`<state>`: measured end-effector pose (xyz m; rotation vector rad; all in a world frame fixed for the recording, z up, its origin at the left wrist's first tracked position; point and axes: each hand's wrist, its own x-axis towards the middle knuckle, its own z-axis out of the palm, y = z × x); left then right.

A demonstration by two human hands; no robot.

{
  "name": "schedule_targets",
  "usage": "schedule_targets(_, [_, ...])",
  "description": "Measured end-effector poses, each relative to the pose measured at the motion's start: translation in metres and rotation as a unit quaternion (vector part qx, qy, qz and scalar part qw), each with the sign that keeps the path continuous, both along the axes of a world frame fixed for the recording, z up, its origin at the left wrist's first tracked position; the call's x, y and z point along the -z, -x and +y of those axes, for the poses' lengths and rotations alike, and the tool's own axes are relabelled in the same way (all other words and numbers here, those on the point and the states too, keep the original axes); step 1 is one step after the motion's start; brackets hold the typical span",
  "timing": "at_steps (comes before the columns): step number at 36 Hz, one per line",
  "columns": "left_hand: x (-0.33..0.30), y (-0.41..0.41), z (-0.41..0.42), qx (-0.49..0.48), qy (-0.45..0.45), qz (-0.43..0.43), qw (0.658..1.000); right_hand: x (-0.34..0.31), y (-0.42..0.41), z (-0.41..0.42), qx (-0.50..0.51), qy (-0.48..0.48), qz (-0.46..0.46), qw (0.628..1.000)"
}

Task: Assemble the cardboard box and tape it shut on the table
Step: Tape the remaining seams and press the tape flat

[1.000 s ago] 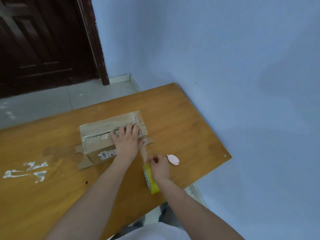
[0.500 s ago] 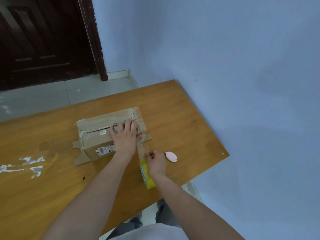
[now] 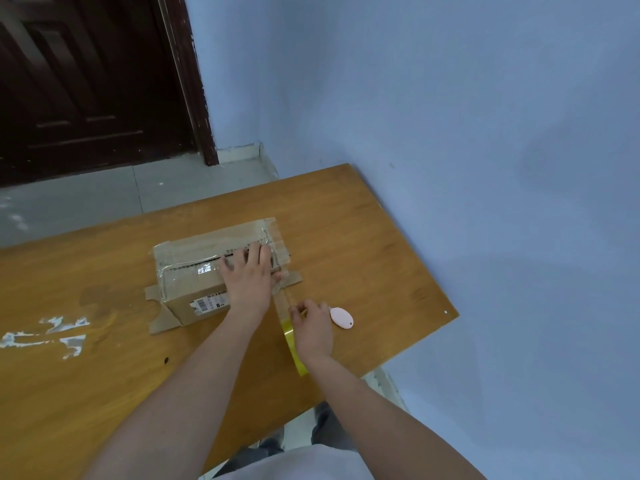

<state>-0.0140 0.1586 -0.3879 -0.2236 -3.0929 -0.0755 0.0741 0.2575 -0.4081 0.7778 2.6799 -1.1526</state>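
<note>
Left hand [image 3: 247, 282] flat, fingers spread on cardboard box [image 3: 194, 271], right hand [image 3: 311, 329] gripping tape roll [image 3: 292, 344]

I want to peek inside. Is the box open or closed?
Closed. The cardboard box has its top flaps folded down under shiny tape, with the left hand pressing on them.

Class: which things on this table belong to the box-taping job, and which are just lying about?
Job: cardboard box, tape roll, left hand pressing on the box, right hand holding the roll.
Lying about: pink oval object, white patches on the table.
</note>
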Motion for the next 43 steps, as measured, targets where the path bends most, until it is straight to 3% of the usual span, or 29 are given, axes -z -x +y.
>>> schedule_targets(8, [0.0, 0.006, -0.004, -0.008, 0.001, -0.009, 1.0, 0.001, -0.023, 0.002, -0.071, -0.079, 0.009, 0.994])
schedule_targets(13, [0.001, 0.007, -0.004, 0.005, 0.012, 0.007, 1.0, 0.007, -0.04, 0.018, -0.023, -0.051, 0.009, 0.998])
schedule_targets(36, [0.008, 0.01, -0.002, -0.005, 0.022, 0.026, 0.999, -0.005, 0.003, 0.05, 0.03, -0.017, 0.069, 0.997])
schedule_targets(43, [0.01, 0.007, -0.001, -0.004, 0.034, 0.034, 0.999, -0.025, 0.039, 0.091, -0.028, -0.113, 0.123, 0.986])
